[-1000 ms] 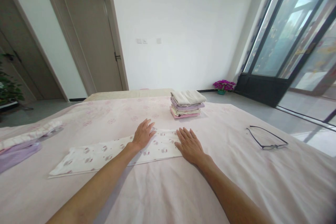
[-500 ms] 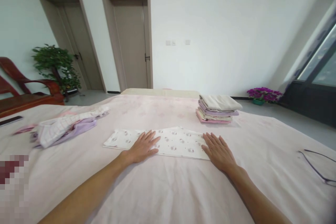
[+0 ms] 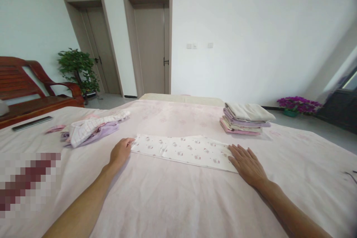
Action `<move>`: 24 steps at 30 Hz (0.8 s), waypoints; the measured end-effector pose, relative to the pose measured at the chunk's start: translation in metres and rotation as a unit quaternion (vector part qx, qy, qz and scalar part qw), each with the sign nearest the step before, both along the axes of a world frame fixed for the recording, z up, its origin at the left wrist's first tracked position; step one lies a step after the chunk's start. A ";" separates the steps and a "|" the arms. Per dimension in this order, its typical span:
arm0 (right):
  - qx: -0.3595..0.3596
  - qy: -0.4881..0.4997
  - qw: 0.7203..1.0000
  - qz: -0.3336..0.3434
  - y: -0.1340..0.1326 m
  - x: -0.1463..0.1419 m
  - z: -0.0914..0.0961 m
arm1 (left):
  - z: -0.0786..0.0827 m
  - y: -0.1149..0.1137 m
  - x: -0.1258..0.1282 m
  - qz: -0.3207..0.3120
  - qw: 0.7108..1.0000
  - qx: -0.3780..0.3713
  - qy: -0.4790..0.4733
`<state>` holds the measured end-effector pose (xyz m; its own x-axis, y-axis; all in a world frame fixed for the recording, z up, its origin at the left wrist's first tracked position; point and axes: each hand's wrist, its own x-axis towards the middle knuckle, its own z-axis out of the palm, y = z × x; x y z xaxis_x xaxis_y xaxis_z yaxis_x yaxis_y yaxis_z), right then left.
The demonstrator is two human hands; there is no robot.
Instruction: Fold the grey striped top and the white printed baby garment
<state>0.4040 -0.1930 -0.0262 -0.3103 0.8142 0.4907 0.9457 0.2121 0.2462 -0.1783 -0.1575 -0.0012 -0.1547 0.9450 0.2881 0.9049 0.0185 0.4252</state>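
Note:
A long white cloth (image 3: 184, 150) with small printed figures lies folded flat on the pink bed sheet (image 3: 173, 200). My left hand (image 3: 120, 151) is at the cloth's left end, fingers curled over its edge. My right hand (image 3: 247, 164) lies flat with fingers stretched out, pressing the cloth's right end. A neat stack of folded cloths (image 3: 245, 118) sits beyond the right hand.
A loose heap of white and lilac cloths (image 3: 90, 129) lies at the left. A dark flat remote-like object (image 3: 32, 123) rests near the bed's left edge, by a wooden bench (image 3: 33, 93). A potted plant (image 3: 79, 69), two doors and purple flowers (image 3: 297, 104) stand behind.
My left hand slid from the cloth's middle to its left end and curled its fingers on the edge. My view turned left, so the glasses have almost left the frame.

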 end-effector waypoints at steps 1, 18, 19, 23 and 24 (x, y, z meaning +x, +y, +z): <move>-0.001 -0.003 1.000 -0.002 0.000 0.000 0.001 | 0.003 -0.003 -0.004 0.022 1.000 -0.016 -0.007; -0.170 0.133 0.966 0.140 -0.028 -0.198 0.079 | 0.006 -0.009 -0.030 -0.028 0.996 -0.050 -0.073; -0.184 0.143 0.961 0.151 -0.027 -0.218 0.081 | 0.006 -0.010 -0.029 -0.050 0.996 -0.034 -0.064; -0.204 0.128 0.959 0.152 -0.017 -0.271 0.077 | 0.007 -0.010 -0.029 -0.105 0.993 -0.008 -0.043; -0.202 0.119 0.961 0.146 -0.013 -0.279 0.074 | 0.007 -0.010 -0.030 -0.110 0.993 -0.008 -0.043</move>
